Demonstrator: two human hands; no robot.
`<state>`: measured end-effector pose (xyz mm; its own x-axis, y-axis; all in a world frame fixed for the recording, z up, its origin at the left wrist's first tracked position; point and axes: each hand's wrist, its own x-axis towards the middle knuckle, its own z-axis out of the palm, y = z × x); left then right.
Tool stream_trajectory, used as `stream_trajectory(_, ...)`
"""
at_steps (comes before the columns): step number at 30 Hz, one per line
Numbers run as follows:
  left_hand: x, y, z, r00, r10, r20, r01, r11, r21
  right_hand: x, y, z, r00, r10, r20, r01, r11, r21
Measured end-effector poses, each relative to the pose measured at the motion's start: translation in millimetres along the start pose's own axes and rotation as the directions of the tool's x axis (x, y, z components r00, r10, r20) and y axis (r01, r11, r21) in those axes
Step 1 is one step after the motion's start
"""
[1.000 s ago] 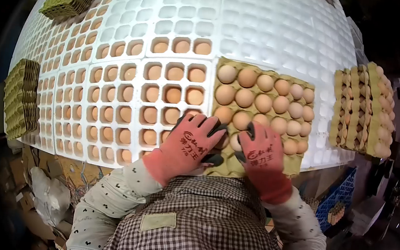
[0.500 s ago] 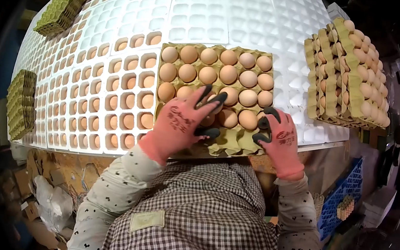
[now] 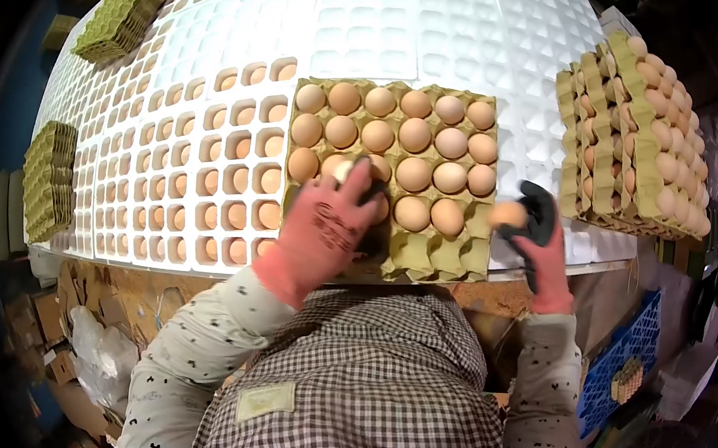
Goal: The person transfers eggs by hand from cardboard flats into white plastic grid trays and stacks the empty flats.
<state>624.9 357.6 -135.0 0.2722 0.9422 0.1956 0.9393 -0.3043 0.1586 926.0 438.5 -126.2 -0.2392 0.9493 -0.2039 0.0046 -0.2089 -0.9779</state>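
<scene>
A pulp egg tray (image 3: 438, 263) holding rows of brown eggs (image 3: 413, 174) lies in front of me; some front cells hold no egg. My left hand (image 3: 323, 229), in a pink glove with dark fingertips, is over the tray's left front part. Its fingers curl around a pale egg (image 3: 343, 171), partly hidden by them. Just off the tray's right edge, my right hand (image 3: 540, 247), gloved alike, pinches a brown egg (image 3: 508, 215) between thumb and fingers. White foam trays (image 3: 213, 112) with eggs in their deep cells adjoin the pulp tray on the left.
At the right stands a stack of egg-filled pulp trays (image 3: 639, 140). Stacked pulp trays (image 3: 50, 183) sit at the far left, with another stack (image 3: 129, 12) farther back. More white foam trays (image 3: 367, 24) cover the table behind. A blue plastic pallet (image 3: 621, 365) is below right.
My right hand has lifted an egg from the tray's right front and moved right with it. My left hand has shifted slightly, its fingers drawn closer together.
</scene>
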Motion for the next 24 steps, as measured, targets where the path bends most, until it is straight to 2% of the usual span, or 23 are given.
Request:
stream_trajectory(1, 0.8, 2.0, -2.9, 0.999, -0.034, -0.015, 0.034, 0.999, -0.012, -1.9, 0.5, -10.9, 0.991, 0.133, -0.017, -0.127, 0.972, 0.197)
stream_trajectory(3, 3.0, 5.6, -8.7, 0.994, -0.102, -0.046, 0.1, 0.994, -0.039, -3.6, 0.5, -16.1, 0.971, 0.164, 0.171, -0.186, 0.975, 0.123)
stream_trajectory(4, 4.1, 1.4, -15.4, 0.99, -0.143, -0.01, 0.139, 0.973, -0.187, -8.2, -20.3, 18.7, 0.982, 0.018, 0.188, 0.078, 0.867, -0.492)
stream_trajectory(5, 4.4, -3.0, -22.0, 0.984, -0.178, 0.031, 0.178, 0.927, -0.329, -10.9, -26.6, 40.1, 0.943, -0.134, 0.305, 0.324, 0.579, -0.748)
stream_trajectory(6, 3.3, -9.5, -29.1, 0.948, -0.294, 0.121, 0.312, 0.786, -0.533, -8.9, -23.3, 56.8, 0.948, -0.06, 0.312, 0.311, 0.385, -0.869)
stream_trajectory(7, -0.4, -20.7, -32.8, 0.91, -0.296, 0.292, 0.405, 0.47, -0.784, -5.1, -21.2, 68.4, 0.953, 0.011, 0.302, 0.296, 0.168, -0.94)
stream_trajectory(8, -5.9, -34.9, -36.9, 0.867, -0.226, 0.445, 0.47, 0.074, -0.879, -0.1, -24.3, 71.1, 0.952, 0.041, 0.304, 0.297, 0.128, -0.946)
stream_trajectory(9, -9.8, -48.8, -40.8, 0.83, -0.107, 0.547, 0.491, -0.326, -0.808, 2.0, -26.4, 73.5, 0.958, 0.012, 0.287, 0.278, 0.204, -0.939)
stream_trajectory(11, -23.4, -67.6, -42.9, 0.867, -0.019, 0.498, 0.443, -0.429, -0.787, -6.0, -27.2, 80.5, 0.966, -0.043, 0.256, 0.253, 0.37, -0.894)
stream_trajectory(13, -34.7, -90.5, -44.1, 0.89, -0.074, 0.449, 0.393, -0.374, -0.84, -10.2, -33.9, 94.9, 0.974, 0.024, 0.225, 0.195, 0.415, -0.889)
stream_trajectory(14, -40.8, -102.4, -42.4, 0.906, -0.113, 0.409, 0.35, -0.344, -0.871, -14.9, -36.3, 107.1, 0.97, 0.017, 0.244, 0.229, 0.287, -0.93)
stream_trajectory(15, -42.6, -125.4, -36.3, 0.867, -0.204, 0.455, 0.374, -0.335, -0.865, -17.9, -35.6, 119.3, 0.964, 0.005, 0.266, 0.262, 0.151, -0.953)
stream_trajectory(17, -44.6, -175.0, -26.9, 0.785, -0.368, 0.497, 0.381, -0.345, -0.858, -19.2, -24.2, 132.8, 0.966, -0.02, 0.259, 0.26, 0.053, -0.964)
stream_trajectory(18, -42.4, -201.2, -31.8, 0.696, -0.601, 0.392, 0.425, -0.096, -0.9, -17.6, -27.1, 136.1, 0.976, -0.012, 0.218, 0.218, 0.111, -0.97)
stream_trajectory(19, -31.6, -229.2, -45.5, 0.666, -0.673, 0.324, 0.395, -0.05, -0.917, -15.5, -34.5, 136.4, 0.985, 0.005, 0.173, 0.17, 0.162, -0.972)
stream_trajectory(20, -34.3, -272.3, -23.1, 0.631, -0.731, 0.261, 0.315, -0.066, -0.947, -13.4, -39.7, 131.8, 0.996, 0.019, 0.091, 0.078, 0.373, -0.925)
stream_trajectory(21, -40.8, -322.5, 5.5, 0.616, -0.787, -0.02, 0.268, 0.233, -0.935, -12.3, -43.2, 127.6, 0.998, 0.056, 0.005, -0.027, 0.561, -0.827)
stream_trajectory(22, -31.5, -340.6, -13.4, 0.645, -0.698, -0.311, 0.437, 0.671, -0.6, -7.6, -52.9, 142.0, 0.988, 0.048, -0.144, -0.14, 0.651, -0.746)
stream_trajectory(23, -27.8, -349.2, -32.5, 0.677, -0.691, -0.254, 0.568, 0.71, -0.417, -1.4, -66.9, 163.0, 0.979, 0.011, -0.205, -0.145, 0.747, -0.649)
stream_trajectory(24, -21.2, -362.4, -40.3, 0.753, -0.652, -0.089, 0.631, 0.753, -0.184, 20.7, -84.9, 189.7, 0.997, 0.034, -0.063, -0.068, 0.741, -0.668)
